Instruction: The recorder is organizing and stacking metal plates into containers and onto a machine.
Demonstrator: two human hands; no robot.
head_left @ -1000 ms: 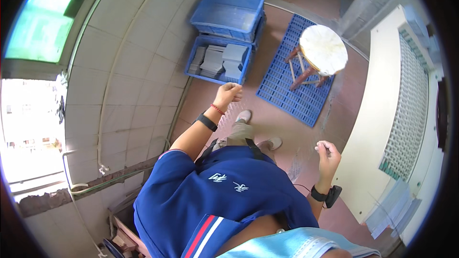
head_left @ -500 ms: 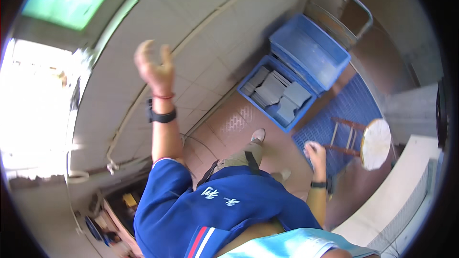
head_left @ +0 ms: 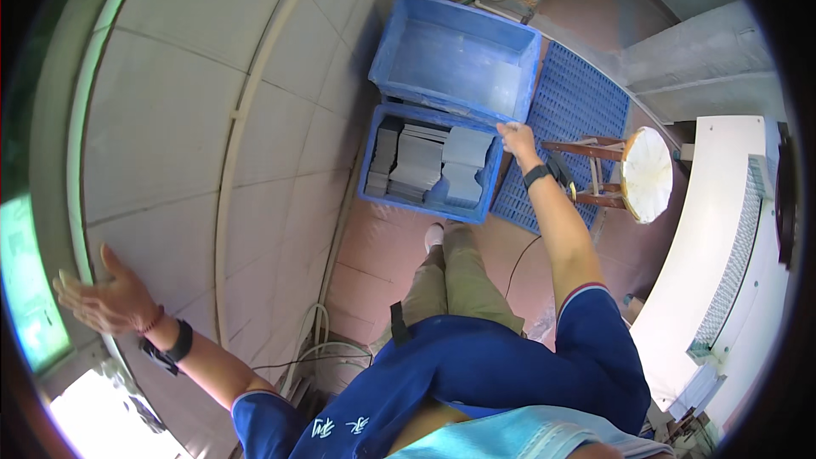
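My left hand (head_left: 109, 296) is raised beside the tiled wall at the left, fingers spread and nothing in it. My right hand (head_left: 518, 143) has its fingers curled, and I see nothing in them. It appears in line with the right corner of the near blue crate (head_left: 418, 206); whether it touches the rim I cannot tell. Stacks of flat grey pieces (head_left: 416, 161) fill most of that crate. Behind it a second blue crate (head_left: 450, 42) sits higher.
A blue slatted mat (head_left: 578, 89) lies right of the crates. On it a wooden stool (head_left: 648, 174) with a pale round top lies tipped over. A white machine or bench (head_left: 714, 229) runs along the right side. The tiled wall (head_left: 170, 119) with a pipe borders my left.
My view has turned, so the crates appear further left and more upright. My left hand has come lower and further left; my right arm is now stretched forward toward the crates.
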